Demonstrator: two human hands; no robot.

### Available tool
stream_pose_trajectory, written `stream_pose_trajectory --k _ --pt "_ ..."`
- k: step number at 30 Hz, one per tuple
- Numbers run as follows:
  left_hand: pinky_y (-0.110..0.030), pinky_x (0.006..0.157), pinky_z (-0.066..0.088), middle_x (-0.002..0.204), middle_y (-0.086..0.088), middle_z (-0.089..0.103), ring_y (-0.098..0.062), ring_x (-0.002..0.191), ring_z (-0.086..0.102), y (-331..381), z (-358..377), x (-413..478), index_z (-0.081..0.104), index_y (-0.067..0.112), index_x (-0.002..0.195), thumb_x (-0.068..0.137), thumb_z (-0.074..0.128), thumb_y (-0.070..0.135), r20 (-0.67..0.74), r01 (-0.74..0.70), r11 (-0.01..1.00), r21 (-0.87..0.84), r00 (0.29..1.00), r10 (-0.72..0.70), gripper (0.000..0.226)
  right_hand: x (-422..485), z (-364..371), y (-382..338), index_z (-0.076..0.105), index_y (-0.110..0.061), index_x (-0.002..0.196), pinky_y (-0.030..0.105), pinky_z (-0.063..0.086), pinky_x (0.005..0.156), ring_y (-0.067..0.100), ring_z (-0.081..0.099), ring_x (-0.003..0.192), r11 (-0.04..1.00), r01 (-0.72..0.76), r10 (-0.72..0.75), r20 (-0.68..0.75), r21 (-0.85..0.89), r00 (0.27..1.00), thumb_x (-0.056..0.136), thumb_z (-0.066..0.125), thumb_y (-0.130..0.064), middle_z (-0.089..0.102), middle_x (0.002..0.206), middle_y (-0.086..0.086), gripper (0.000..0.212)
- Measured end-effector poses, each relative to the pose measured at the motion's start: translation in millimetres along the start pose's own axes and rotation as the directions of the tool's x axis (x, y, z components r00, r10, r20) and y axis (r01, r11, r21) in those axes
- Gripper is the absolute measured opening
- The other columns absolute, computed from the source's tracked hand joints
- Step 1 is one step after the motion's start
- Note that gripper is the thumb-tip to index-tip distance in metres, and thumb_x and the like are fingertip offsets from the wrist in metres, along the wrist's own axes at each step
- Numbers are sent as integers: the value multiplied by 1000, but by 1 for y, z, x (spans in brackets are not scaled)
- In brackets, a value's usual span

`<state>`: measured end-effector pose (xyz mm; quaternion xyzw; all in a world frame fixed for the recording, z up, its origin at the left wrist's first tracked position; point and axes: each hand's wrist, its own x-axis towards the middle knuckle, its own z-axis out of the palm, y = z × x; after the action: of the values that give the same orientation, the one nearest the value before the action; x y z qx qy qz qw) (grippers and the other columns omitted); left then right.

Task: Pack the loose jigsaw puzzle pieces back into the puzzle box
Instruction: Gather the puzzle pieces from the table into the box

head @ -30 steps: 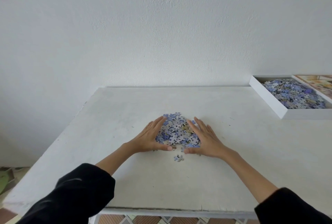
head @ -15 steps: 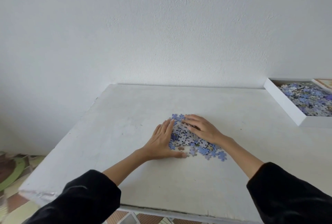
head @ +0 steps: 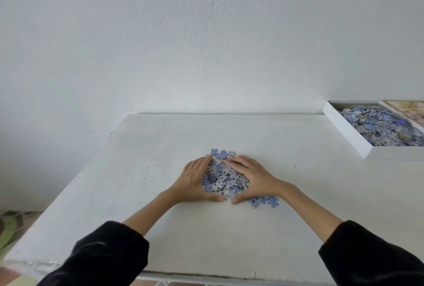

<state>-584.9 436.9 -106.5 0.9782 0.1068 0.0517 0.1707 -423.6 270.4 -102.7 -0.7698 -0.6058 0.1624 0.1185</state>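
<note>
A small heap of blue and grey jigsaw pieces [head: 226, 179] lies in the middle of the white table [head: 298, 216]. My left hand [head: 195, 182] and my right hand [head: 252, 177] cup the heap from both sides, fingers straight and flat on the table, thumbs almost meeting at the near side. A few blue pieces [head: 221, 153] lie just beyond my fingertips. Several more stray pieces [head: 266, 201] lie by my right wrist. The white puzzle box [head: 344, 128] sits at the far right, holding a mound of pieces.
The box lid [head: 408, 111], with a pale printed picture, lies right of the box at the frame's edge. A white wall stands behind the table. The table's left edge drops to a patterned floor [head: 11, 228].
My right hand came off the top of the heap and back to its right side, so both hands cup the pile again. A few pieces were left near my right wrist.
</note>
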Motion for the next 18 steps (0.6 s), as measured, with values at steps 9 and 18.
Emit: stream_pose_trajectory --k 9,18 --pt "-28 96 25 126 8 37 -3 113 26 -5 3 -1 46 37 128 51 39 93 -105 -72 995 -67 992 65 95 -5 12 0 55 -39 113 28 35 89 10 35 102 999 32 -19 -373 28 927 64 39 -84 44 110 -10 68" --pt "-26 92 29 113 15 39 -6 104 34 -1 2 -2 40 33 132 59 52 81 -97 -76 996 -48 993 71 88 -6 9 -6 53 -22 101 11 30 59 7 40 65 995 34 8 -412 96 911 61 57 -66 38 97 -6 59"
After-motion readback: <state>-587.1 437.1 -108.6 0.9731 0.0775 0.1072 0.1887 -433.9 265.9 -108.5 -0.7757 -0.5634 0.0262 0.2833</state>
